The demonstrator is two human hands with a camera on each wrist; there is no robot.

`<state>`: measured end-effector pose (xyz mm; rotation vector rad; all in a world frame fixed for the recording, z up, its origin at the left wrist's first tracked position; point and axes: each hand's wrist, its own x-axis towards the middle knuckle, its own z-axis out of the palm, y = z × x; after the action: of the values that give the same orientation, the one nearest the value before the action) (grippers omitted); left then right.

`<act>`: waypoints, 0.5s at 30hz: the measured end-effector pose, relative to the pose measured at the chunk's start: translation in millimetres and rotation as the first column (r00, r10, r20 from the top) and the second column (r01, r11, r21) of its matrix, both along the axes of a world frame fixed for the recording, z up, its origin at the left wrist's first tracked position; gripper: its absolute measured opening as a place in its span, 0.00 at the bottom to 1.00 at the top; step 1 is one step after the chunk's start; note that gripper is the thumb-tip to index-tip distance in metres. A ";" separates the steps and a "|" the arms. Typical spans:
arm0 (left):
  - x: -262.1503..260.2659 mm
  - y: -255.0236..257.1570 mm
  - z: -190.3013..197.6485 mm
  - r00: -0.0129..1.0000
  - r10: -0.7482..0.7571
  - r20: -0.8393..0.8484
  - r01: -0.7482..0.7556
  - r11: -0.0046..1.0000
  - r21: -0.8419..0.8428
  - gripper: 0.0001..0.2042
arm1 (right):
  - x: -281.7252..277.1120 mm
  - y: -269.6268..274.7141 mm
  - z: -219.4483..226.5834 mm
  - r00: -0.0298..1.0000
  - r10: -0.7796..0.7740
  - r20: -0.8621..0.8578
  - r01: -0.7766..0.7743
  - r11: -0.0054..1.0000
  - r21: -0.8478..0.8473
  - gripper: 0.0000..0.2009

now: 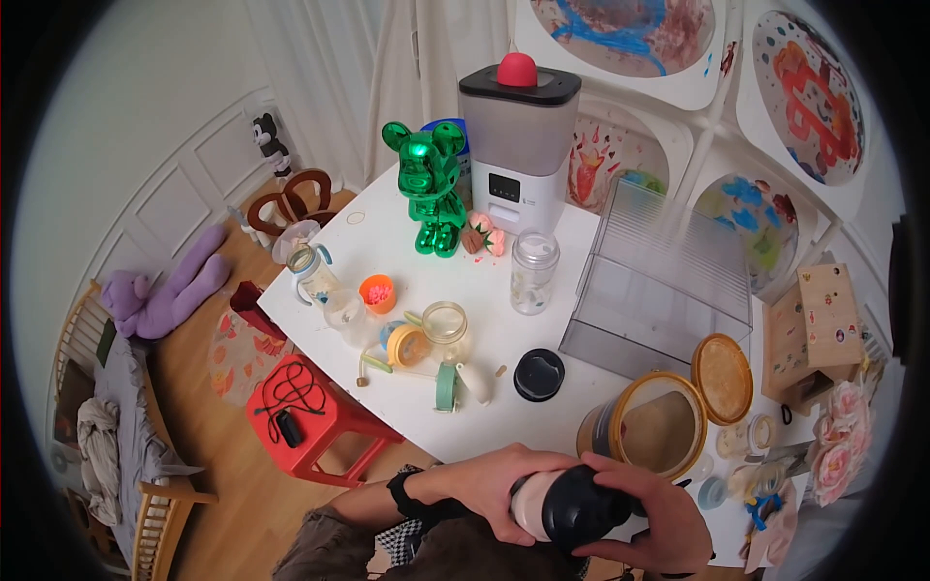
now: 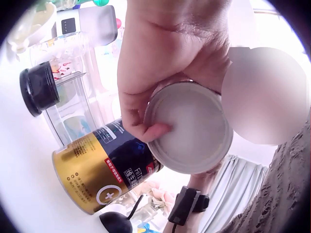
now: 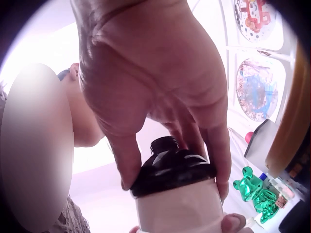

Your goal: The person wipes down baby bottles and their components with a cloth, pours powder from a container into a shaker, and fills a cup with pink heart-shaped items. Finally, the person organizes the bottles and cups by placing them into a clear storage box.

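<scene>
Close to the body, my left hand (image 1: 489,484) grips the pale body of a shaker bottle (image 1: 529,505). My right hand (image 1: 668,518) holds its black lid (image 1: 581,508), fingers and thumb spread round the rim. In the right wrist view the lid (image 3: 175,177) sits on the bottle, its narrow spout upward. The left wrist view looks at the bottle's round base (image 2: 192,128), with one fingertip against it. Just beyond the hands stands an open gold-and-navy tin (image 2: 87,167), its round lid (image 1: 723,380) beside it.
A black round cap (image 1: 539,375) and a clear bottle (image 1: 534,271) stand on the white table (image 1: 465,281). Behind are a green bear figure (image 1: 429,189), a tall dispenser (image 1: 513,145) and a clear ribbed box (image 1: 668,281). A red stool (image 1: 325,412) stands at the left.
</scene>
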<state>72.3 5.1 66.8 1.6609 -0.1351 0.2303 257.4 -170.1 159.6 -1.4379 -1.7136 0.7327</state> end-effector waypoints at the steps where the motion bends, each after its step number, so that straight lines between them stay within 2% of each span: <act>1: 1.1 1.4 1.9 0.999 -0.019 -0.030 0.021 0.999 0.047 0.45 | 4.2 -1.1 0.4 0.998 0.061 -0.005 -0.061 0.998 -0.026 0.41; 2: 2.5 2.2 3.9 0.997 -0.037 -0.060 0.043 0.995 0.093 0.45 | 8.6 -0.6 -0.2 0.998 0.058 0.002 -0.058 0.998 -0.021 0.41; 4: 6.7 2.1 9.9 0.997 -0.049 -0.061 0.056 0.992 0.110 0.44 | 17.5 3.4 -3.7 0.980 0.196 0.037 -0.197 0.980 0.010 0.40; 7: 11.9 -2.0 17.3 0.990 -0.081 -0.112 0.086 0.995 0.046 0.45 | 26.0 -1.7 -9.9 0.988 0.151 0.020 -0.150 0.988 -0.022 0.41; 8: 12.9 -4.2 22.6 0.994 0.020 -0.104 -0.012 0.997 0.075 0.45 | 23.5 -3.0 -5.4 0.990 0.143 0.024 -0.142 0.990 -0.024 0.41; 9: 14.4 -6.2 26.0 0.989 0.118 -0.094 -0.109 0.989 0.101 0.45 | 16.7 -2.3 3.3 0.995 -0.014 0.098 0.016 1.000 -0.018 0.41; 10: 17.6 -8.8 26.6 0.990 0.107 -0.092 -0.098 0.990 0.097 0.45 | 8.5 -1.8 8.7 0.971 -0.172 0.169 0.175 0.985 -0.002 0.41; 11: 21.9 -12.7 26.1 0.966 0.256 -0.024 -0.247 0.950 0.191 0.45 | -0.1 0.7 6.0 0.926 -0.343 0.158 0.353 0.935 -0.037 0.42; 12: 24.7 -16.1 26.5 0.917 0.394 0.059 -0.395 0.878 0.271 0.46 | -2.5 2.6 3.6 0.922 -0.352 0.162 0.363 0.931 -0.041 0.42; 14: 26.3 -22.2 37.3 0.923 0.385 0.012 -0.374 0.888 0.266 0.44 | -3.7 7.8 -0.2 0.819 -0.540 0.193 0.536 0.840 0.077 0.42; 15: 28.7 -25.1 39.6 0.914 0.406 -0.011 -0.394 0.892 0.221 0.44 | -4.8 9.4 -2.4 0.802 -0.572 0.170 0.565 0.820 0.093 0.43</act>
<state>101.0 -20.0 106.4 1.8998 0.2396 0.4945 252.7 -160.7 157.2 -1.9181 -1.2945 0.2316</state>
